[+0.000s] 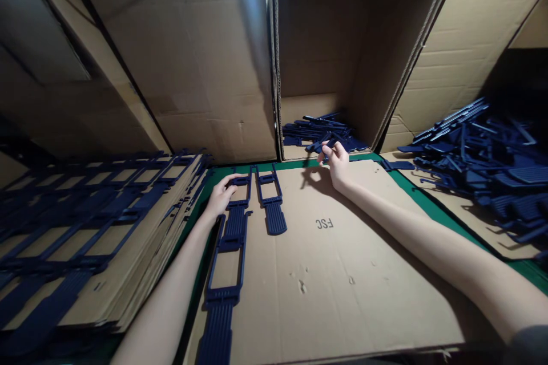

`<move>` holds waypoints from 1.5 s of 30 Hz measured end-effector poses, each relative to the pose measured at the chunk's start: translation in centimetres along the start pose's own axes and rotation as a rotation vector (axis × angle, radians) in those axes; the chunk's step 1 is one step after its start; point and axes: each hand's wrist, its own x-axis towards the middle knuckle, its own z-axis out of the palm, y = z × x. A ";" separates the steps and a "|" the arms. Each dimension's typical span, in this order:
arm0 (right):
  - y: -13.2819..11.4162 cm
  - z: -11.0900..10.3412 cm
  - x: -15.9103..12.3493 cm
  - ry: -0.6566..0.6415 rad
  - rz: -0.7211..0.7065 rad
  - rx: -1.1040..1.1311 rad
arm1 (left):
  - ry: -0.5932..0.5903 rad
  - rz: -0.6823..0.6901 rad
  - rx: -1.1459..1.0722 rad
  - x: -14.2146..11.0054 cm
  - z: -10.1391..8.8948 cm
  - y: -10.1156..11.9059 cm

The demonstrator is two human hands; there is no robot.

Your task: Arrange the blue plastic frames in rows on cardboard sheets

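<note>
My left hand [221, 195] has its fingers and thumb on the side of a dark-blue plastic frame with a ribbed tongue [236, 221], lying on a cardboard sheet [342, 274]. A matching piece [270, 199] lies just to its right. Nearer to me, another long frame piece [226, 268] continues the left column, its tongue running down the sheet's left edge. Above the sheet's far edge, my right hand [336, 162] is pinched around a small dark-blue plastic part, mostly hidden by the fingers. Behind it is a pile of blue parts [317, 128] in an open cardboard box.
On the left, a stack of cardboard sheets [141, 262] carries rows of blue frames [124, 199]. A large heap of blue parts [483, 165] lies at the right. Tall cardboard walls [205, 68] stand behind the green table surface [222, 172].
</note>
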 end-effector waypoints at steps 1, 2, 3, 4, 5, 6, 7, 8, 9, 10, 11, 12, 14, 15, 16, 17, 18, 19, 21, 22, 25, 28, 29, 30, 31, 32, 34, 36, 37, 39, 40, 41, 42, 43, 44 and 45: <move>-0.2 0.1 -0.2 -0.021 -0.041 -0.055 | 0.000 0.003 0.001 0.0 0.0 0.0; -0.4 0.2 -0.4 -0.052 -0.075 -0.112 | 0.000 0.004 0.004 0.0 0.0 0.0; -0.6 0.2 -0.7 -0.087 -0.108 -0.170 | 0.001 0.006 0.007 0.0 0.0 0.0; -0.8 0.3 -0.9 -0.123 -0.144 -0.232 | 0.003 0.007 0.011 0.0 0.0 0.0; -1.0 0.4 -1.2 -0.161 -0.185 -0.297 | 0.005 0.008 0.016 0.0 -0.1 0.0; -1.3 0.5 -1.4 -0.195 -0.230 -0.367 | 0.009 0.009 0.021 0.0 -0.1 0.0; -1.6 0.6 -1.5 -0.223 -0.284 -0.432 | 0.012 0.010 0.025 0.0 -0.1 0.1; -2.0 0.8 -1.7 -0.242 -0.346 -0.490 | 0.014 0.011 0.029 0.0 -0.1 0.1; -2.3 1.0 -1.8 -0.253 -0.411 -0.535 | 0.015 0.013 0.031 0.0 -0.1 0.2; -2.8 1.2 -1.9 -0.262 -0.474 -0.574 | 0.015 0.015 0.033 0.0 -0.1 0.2; -3.2 1.4 -1.9 -0.266 -0.536 -0.608 | 0.015 0.018 0.034 0.0 -0.1 0.3; -3.6 1.6 -2.0 -0.268 -0.595 -0.638 | 0.015 0.022 0.033 0.0 -0.1 0.3; -4.5 1.9 -2.1 -0.289 -0.699 -0.690 | 0.016 0.031 0.030 0.0 0.0 0.3; -4.9 2.0 -2.2 -0.309 -0.752 -0.713 | 0.016 0.036 0.028 0.0 0.0 0.2; -5.4 2.1 -2.2 -0.335 -0.811 -0.738 | 0.015 0.039 0.026 0.0 0.0 0.1; -5.8 2.2 -2.3 -0.364 -0.871 -0.765 | 0.013 0.042 0.025 0.0 0.0 0.1; -6.3 2.2 -2.4 -0.388 -0.926 -0.796 | 0.010 0.043 0.023 0.0 0.0 0.0; -6.9 2.3 -2.5 -0.399 -0.971 -0.831 | 0.007 0.043 0.022 0.0 0.0 -0.1; -8.1 2.4 -2.7 -0.368 -1.019 -0.887 | 0.004 0.044 0.019 0.0 0.0 -0.2; -8.8 2.5 -2.8 -0.339 -1.025 -0.894 | 0.005 0.046 0.019 0.0 0.0 -0.2; -10.6 2.8 -3.0 -0.322 -1.001 -0.797 | 0.012 0.052 0.015 0.0 0.1 -0.1; -12.0 3.1 -3.2 -0.482 -0.861 -0.628 | 0.011 0.052 0.005 0.0 0.1 -0.1; -12.3 3.1 -3.3 -0.565 -0.788 -0.587 | 0.011 0.052 0.003 0.0 0.2 -0.2; -12.5 3.1 -3.4 -0.653 -0.710 -0.560 | 0.012 0.050 0.001 0.0 0.2 -0.2; -12.7 3.1 -3.5 -0.737 -0.631 -0.547 | 0.013 0.046 -0.001 0.1 0.2 -0.3; -12.8 3.0 -3.5 -0.819 -0.558 -0.542 | 0.014 0.043 -0.004 0.1 0.2 -0.4; -12.9 3.0 -3.6 -0.984 -0.415 -0.552 | 0.008 0.036 -0.010 0.1 0.3 -0.4; -12.6 3.0 -3.6 -1.167 -0.260 -0.564 | 0.001 0.038 -0.014 0.1 0.2 -0.4; -12.3 2.9 -3.6 -1.257 -0.173 -0.556 | 0.000 0.041 -0.012 0.1 0.2 -0.3; -11.5 2.9 -3.6 -1.402 0.008 -0.520 | 0.003 0.049 -0.006 0.1 0.2 -0.2; -11.0 2.8 -3.6 -1.462 0.093 -0.504 | 0.004 0.053 -0.003 0.0 0.1 -0.2; -10.4 2.8 -3.6 -1.520 0.169 -0.497 | 0.004 0.055 -0.001 0.0 0.1 -0.3; -9.8 2.8 -3.5 -1.575 0.231 -0.504 | 0.004 0.056 0.001 0.1 0.1 -0.3; -9.3 2.8 -3.5 -1.626 0.276 -0.521 | 0.004 0.055 0.001 0.1 0.1 -0.4; -8.8 2.8 -3.5 -1.668 0.306 -0.541 | 0.003 0.051 0.002 0.1 0.1 -0.5; -8.5 2.9 -3.6 -1.698 0.325 -0.561 | 0.004 0.047 0.002 0.1 0.1 -0.6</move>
